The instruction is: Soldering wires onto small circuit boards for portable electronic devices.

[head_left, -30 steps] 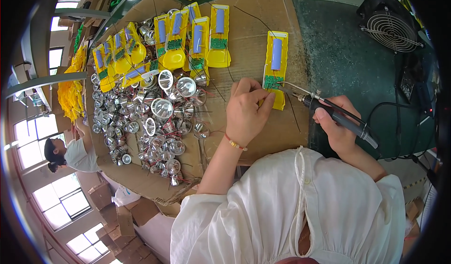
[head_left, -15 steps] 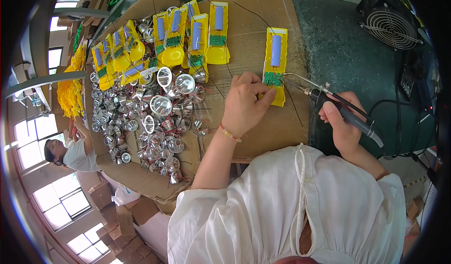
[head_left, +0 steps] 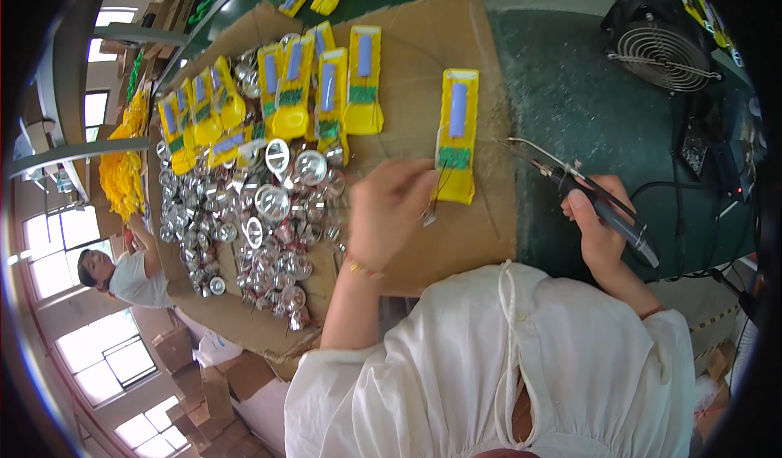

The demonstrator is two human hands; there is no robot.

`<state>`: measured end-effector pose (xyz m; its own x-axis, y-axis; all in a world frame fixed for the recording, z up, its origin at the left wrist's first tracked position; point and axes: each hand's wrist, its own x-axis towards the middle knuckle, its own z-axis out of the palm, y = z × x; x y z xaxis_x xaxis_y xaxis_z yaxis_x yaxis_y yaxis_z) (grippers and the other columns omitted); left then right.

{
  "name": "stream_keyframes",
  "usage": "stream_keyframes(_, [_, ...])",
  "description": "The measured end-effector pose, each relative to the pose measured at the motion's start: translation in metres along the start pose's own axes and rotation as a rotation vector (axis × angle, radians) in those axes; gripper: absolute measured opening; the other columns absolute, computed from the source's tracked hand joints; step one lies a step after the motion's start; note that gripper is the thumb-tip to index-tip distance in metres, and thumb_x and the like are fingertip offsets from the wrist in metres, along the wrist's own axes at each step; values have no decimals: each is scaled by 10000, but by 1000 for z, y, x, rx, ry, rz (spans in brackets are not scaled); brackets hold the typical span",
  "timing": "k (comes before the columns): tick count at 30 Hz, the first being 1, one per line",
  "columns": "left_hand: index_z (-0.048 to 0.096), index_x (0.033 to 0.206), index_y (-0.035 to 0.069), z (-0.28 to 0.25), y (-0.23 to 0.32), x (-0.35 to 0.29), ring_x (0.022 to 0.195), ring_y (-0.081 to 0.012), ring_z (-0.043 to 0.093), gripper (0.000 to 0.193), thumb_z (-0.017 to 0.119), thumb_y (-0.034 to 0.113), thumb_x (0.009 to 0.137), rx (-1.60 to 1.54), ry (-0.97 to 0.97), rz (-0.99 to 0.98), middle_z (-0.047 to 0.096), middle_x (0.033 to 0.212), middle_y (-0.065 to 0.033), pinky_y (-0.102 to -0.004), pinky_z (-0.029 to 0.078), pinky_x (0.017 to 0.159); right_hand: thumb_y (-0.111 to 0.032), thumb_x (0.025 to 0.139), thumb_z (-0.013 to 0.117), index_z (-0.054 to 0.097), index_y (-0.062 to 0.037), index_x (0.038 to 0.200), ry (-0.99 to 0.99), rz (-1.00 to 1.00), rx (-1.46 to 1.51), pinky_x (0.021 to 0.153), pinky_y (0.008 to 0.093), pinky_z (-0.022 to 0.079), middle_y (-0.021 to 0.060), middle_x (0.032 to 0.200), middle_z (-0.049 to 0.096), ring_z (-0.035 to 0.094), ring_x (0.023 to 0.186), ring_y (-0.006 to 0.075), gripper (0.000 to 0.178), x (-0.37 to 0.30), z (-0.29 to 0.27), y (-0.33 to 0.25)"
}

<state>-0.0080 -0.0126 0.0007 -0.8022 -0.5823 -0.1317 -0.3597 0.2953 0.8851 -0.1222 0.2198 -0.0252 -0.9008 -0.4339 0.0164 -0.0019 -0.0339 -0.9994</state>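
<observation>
My right hand [head_left: 599, 217] grips a soldering iron [head_left: 607, 213] with a black handle; a thin curved metal tube [head_left: 542, 150] runs beside its tip. The tip points left, apart from a yellow plastic housing [head_left: 458, 191]. That housing lies on the cardboard, holding a blue-purple cylindrical battery [head_left: 459, 109] and a green circuit board [head_left: 454, 158]. Left of the board, my left hand [head_left: 389, 209] is slightly blurred, its fingers drawn together. Dark thin wires [head_left: 442, 185] run by its fingertips; whatever it pinches is too unclear to name.
Shiny reflector cups [head_left: 269, 246] are heaped at the left on a cardboard sheet [head_left: 407, 59]. Several similar yellow housings [head_left: 362, 79] lie above them. A black fan [head_left: 660, 46] stands at the far right. Another person [head_left: 134, 275] is at the far left.
My left hand has moved left off the circuit board, with its fingers still together. The soldering iron's tip has drawn away from the board. The whole view has shifted slightly.
</observation>
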Motion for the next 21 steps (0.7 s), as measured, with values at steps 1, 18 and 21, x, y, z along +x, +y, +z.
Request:
stream_keyframes(1, [666, 863, 3, -2, 5, -2, 617, -192, 614, 166, 663, 123, 748, 57, 30, -32, 625, 734, -105, -272, 490, 587, -80, 811, 632, 539, 30, 894, 29, -19, -1, 586, 214, 479, 84, 722, 613, 583, 627, 101, 166, 1, -9, 1])
stream_keyframes(18, [678, 877, 45, 125, 87, 313, 651, -217, 639, 276, 644, 293, 760, 402, 323, 432, 661, 734, -103, -313, 503, 636, -117, 751, 688, 531, -14, 842, 61, 4, -50, 530, 248, 418, 57, 673, 572, 512, 569, 107, 208, 7, -34, 37])
stream_keyframes(21, [692, 814, 70, 108, 81, 336, 703, -237, 634, 348, 610, 404, 763, 721, 118, 232, 666, 763, -84, -346, 500, 664, -103, 758, 671, 520, -13, 841, 24, -8, -3, 531, 254, 415, 66, 665, 566, 513, 572, 113, 194, 11, -34, 38])
